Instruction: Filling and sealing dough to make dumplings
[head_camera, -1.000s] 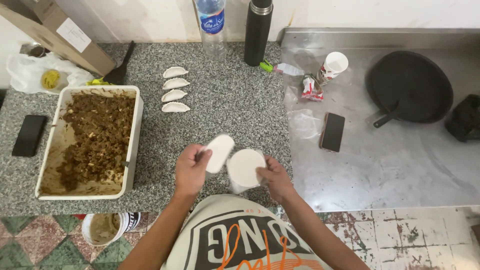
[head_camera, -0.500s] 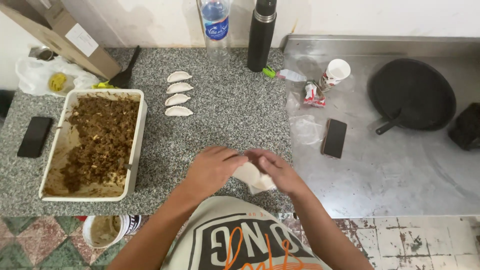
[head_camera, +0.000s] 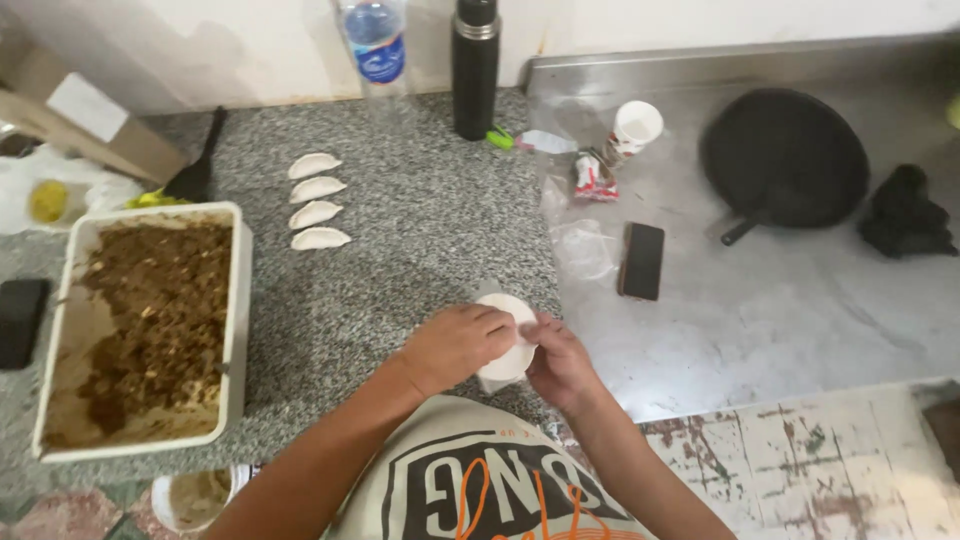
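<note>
You've got both hands, left hand (head_camera: 455, 345) and right hand (head_camera: 560, 360), fingers pinched shut around the white dough round (head_camera: 507, 350), holding it just above the worktop (head_camera: 420, 230) so you can work its edge.

Hiding most of the white dough round (head_camera: 508, 345) behind the left hand (head_camera: 455, 345) and right hand (head_camera: 558, 362); cropping the water bottle (head_camera: 375, 45) at top.

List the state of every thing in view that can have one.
Left hand: gripping the dough disc
Right hand: gripping the dough disc
Dough disc: flat, unfolded
Four dumplings: folded shut, in a row
Filling tray: partly emptied
Flask: upright, capped
Paper cup: tipped over
Phone: screen dark
</note>
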